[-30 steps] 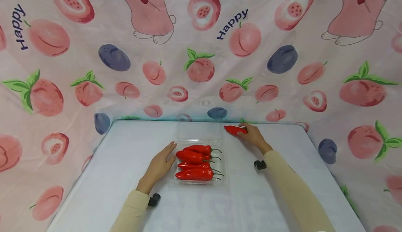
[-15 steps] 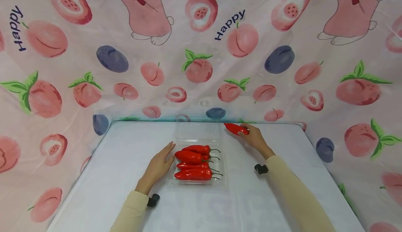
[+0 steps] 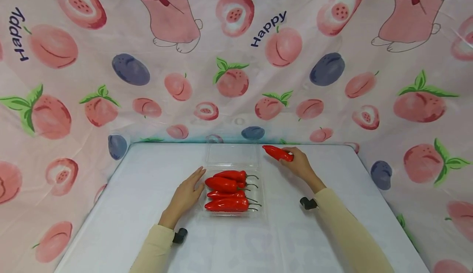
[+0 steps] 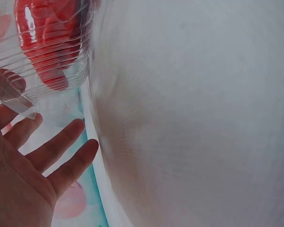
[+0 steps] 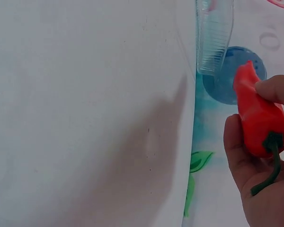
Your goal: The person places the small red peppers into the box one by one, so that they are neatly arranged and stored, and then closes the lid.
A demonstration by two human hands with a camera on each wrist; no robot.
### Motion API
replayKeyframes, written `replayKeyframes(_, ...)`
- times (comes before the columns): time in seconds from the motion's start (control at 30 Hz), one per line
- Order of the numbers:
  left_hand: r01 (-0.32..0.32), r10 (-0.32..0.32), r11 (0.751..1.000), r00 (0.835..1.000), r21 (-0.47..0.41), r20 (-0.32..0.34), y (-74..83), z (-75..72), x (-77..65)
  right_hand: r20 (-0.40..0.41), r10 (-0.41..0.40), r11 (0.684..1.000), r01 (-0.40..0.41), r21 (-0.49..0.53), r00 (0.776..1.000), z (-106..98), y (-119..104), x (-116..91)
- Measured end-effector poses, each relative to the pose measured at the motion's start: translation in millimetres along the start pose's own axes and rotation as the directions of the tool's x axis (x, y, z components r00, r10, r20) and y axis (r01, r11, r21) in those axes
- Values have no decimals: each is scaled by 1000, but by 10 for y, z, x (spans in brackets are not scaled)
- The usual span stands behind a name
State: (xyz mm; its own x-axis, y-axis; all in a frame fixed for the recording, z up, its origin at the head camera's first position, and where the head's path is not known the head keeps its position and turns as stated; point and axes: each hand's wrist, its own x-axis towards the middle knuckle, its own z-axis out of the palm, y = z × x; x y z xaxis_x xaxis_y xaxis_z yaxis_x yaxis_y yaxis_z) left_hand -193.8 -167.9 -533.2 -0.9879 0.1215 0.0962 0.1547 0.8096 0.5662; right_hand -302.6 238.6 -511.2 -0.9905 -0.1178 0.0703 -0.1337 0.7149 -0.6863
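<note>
My right hand (image 3: 298, 163) holds a red chili pepper (image 3: 278, 153) to the right of the container's lid, its pointed tip toward the left. In the right wrist view the thumb and fingers grip the pepper (image 5: 261, 116) around its body, and its green stem (image 5: 272, 172) hangs over the palm. A clear plastic clamshell container (image 3: 263, 213) holds several red peppers (image 3: 227, 204), stems to the right. Beside its left edge lies my left hand (image 3: 186, 193), fingers extended. The left wrist view shows that hand's thumb (image 4: 8, 81) at the container's rim (image 4: 19, 106), the other fingers spread.
The container's clear lid (image 3: 233, 154) lies folded back toward the far edge of the white table (image 3: 166, 158). A fruit-patterned pink cloth (image 3: 236, 51) hangs behind the table and along both sides.
My right hand has turned the pepper slightly, lifting its tip, and has shifted a little relative to the table. The left hand keeps its place beside the container.
</note>
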Motion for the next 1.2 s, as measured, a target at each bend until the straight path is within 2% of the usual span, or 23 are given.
replayKeyframes(0.2, -1, 1, 1000, 1000, -4, -5, 2, -7, -4, -3, -21, 997, 21, 77, 1000, 14, -7, -53)
replayKeyframes(0.43, -7, 7, 1000, 1000, -4, -5, -8, 0, 0, -9, -59, 994, 60, 94, 998, 29, -45, -103)
replayKeyframes(0.6, 0, 0, 1000, 1000, -3, -4, -13, 4, 4, 12, -52, 993, 51, 105, 999, 44, -61, -121)
replayKeyframes(0.87, 5, -5, 1000, 1000, 5, -4, -19, 8, 16, 27, -48, 981, 42, 190, 999, 60, -144, -180)
replayKeyframes(1.1, 11, -11, 1000, 1000, -6, 6, -9, 7, 13, 77, -2, 962, -19, 271, 997, 84, -232, -227)
replayKeyframes(1.2, 6, -6, 1000, 1000, -6, 6, -5, 5, 12, 87, -10, 958, -15, 286, 996, 87, -274, -249)
